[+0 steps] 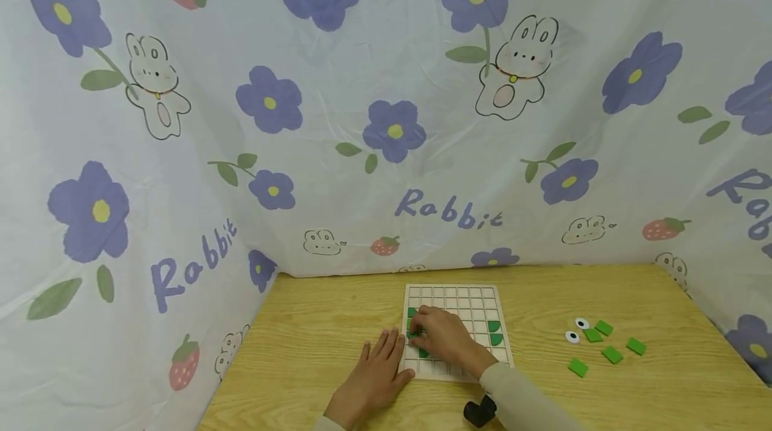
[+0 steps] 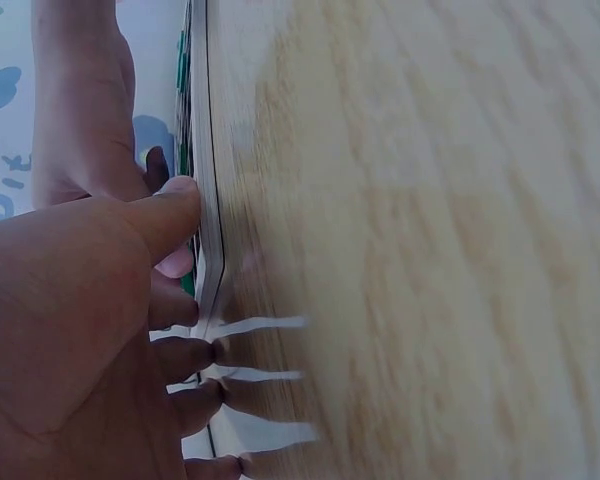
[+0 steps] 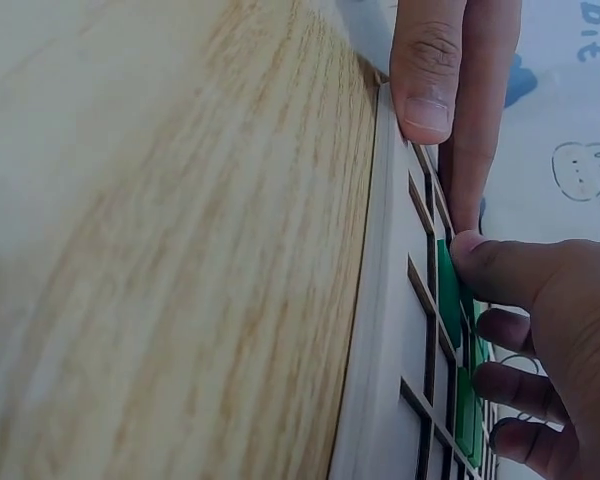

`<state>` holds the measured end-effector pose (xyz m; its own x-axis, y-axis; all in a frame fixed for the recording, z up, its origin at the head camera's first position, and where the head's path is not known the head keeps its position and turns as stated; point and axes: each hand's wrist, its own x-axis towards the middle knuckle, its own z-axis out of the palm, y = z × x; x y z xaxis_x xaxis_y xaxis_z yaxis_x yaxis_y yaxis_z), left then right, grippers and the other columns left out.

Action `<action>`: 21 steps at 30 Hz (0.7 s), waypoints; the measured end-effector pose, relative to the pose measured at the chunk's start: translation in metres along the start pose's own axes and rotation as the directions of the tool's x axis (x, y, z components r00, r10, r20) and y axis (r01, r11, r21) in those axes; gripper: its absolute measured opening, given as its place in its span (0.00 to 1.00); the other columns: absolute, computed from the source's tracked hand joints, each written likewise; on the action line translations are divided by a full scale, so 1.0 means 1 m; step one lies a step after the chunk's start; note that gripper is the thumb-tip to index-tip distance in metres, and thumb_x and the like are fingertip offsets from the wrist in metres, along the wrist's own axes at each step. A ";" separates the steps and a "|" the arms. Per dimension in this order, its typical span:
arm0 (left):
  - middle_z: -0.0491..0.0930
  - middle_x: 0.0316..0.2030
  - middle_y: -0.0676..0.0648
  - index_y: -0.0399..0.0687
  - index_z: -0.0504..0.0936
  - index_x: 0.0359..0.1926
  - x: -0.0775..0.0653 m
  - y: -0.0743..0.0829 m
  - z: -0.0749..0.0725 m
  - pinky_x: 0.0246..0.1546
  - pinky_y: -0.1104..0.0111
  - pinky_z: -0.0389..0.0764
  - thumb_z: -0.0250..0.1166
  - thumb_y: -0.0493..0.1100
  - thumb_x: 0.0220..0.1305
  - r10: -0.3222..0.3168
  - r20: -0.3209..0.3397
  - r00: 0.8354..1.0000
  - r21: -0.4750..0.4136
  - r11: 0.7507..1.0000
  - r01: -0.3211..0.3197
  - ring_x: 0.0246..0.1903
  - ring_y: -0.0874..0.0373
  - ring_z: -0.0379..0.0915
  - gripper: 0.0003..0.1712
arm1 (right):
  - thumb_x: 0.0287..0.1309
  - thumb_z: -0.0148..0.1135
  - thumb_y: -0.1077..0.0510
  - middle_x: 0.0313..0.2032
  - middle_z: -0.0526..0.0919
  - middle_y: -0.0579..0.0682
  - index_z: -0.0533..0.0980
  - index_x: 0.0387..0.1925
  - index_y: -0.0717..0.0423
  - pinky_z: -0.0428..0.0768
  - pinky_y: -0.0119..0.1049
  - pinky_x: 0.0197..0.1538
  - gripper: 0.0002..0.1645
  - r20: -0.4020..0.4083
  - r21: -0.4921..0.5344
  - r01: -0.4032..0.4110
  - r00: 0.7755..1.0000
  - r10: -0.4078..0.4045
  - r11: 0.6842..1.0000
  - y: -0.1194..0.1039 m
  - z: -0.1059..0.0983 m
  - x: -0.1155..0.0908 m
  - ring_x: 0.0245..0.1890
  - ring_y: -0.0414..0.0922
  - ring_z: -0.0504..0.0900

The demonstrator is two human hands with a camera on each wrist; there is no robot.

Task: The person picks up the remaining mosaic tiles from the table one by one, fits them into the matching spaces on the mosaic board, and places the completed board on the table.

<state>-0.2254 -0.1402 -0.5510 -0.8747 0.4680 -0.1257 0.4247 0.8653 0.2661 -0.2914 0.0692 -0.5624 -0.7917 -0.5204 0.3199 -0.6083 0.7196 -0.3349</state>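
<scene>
A pale wooden grid board (image 1: 458,293) lies on the table. My left hand (image 1: 375,374) rests along its left edge, fingers spread and straight, the thumb at the near corner. Over the board's left columns, my right hand (image 1: 445,337) bends its fingers round a dark green piece (image 3: 448,290), the thumb tip against it. That piece's full outline is hidden by the fingers. Close by in the grid sit another dark green piece (image 1: 424,352) and one above it (image 1: 412,312). Two rounded dark green pieces, an upper (image 1: 494,326) and a lower one (image 1: 496,339), occupy cells at the right.
Several loose light green square tiles (image 1: 612,354) lie right of the board. Beside them are two round eye pieces, one upper (image 1: 582,324) and one lower (image 1: 572,336). A black object (image 1: 480,411) shows by the right forearm. Printed cloth (image 1: 338,203) hangs behind the table.
</scene>
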 end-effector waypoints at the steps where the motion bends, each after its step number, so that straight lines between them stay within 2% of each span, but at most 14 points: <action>1: 0.51 0.85 0.38 0.40 0.56 0.84 0.000 0.000 0.000 0.77 0.32 0.57 0.51 0.65 0.83 0.000 0.000 1.000 -0.002 1.000 0.000 0.84 0.38 0.47 0.45 | 0.60 0.80 0.47 0.36 0.81 0.36 0.87 0.37 0.41 0.80 0.29 0.33 0.09 -0.002 -0.002 0.003 1.000 -0.003 1.000 0.000 0.000 0.000 0.33 0.32 0.80; 12: 0.51 0.85 0.38 0.40 0.56 0.84 0.001 0.000 0.000 0.77 0.33 0.57 0.52 0.63 0.83 0.000 0.001 1.000 -0.005 1.000 0.000 0.84 0.38 0.47 0.44 | 0.66 0.76 0.53 0.38 0.83 0.38 0.91 0.40 0.44 0.80 0.29 0.35 0.03 0.004 -0.021 0.008 1.000 -0.007 1.000 -0.002 -0.001 0.000 0.37 0.35 0.81; 21: 0.51 0.85 0.38 0.41 0.56 0.85 0.001 0.000 0.001 0.77 0.33 0.57 0.52 0.63 0.83 -0.001 0.003 1.000 -0.010 1.000 0.001 0.84 0.38 0.47 0.44 | 0.65 0.77 0.54 0.38 0.85 0.38 0.91 0.39 0.45 0.83 0.32 0.37 0.02 -0.001 -0.023 0.003 1.000 -0.003 1.000 -0.002 -0.002 0.000 0.39 0.37 0.83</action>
<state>-0.2260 -0.1391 -0.5519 -0.8744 0.4680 -0.1284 0.4219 0.8639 0.2752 -0.2901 0.0686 -0.5603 -0.7897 -0.5225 0.3214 -0.6094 0.7282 -0.3136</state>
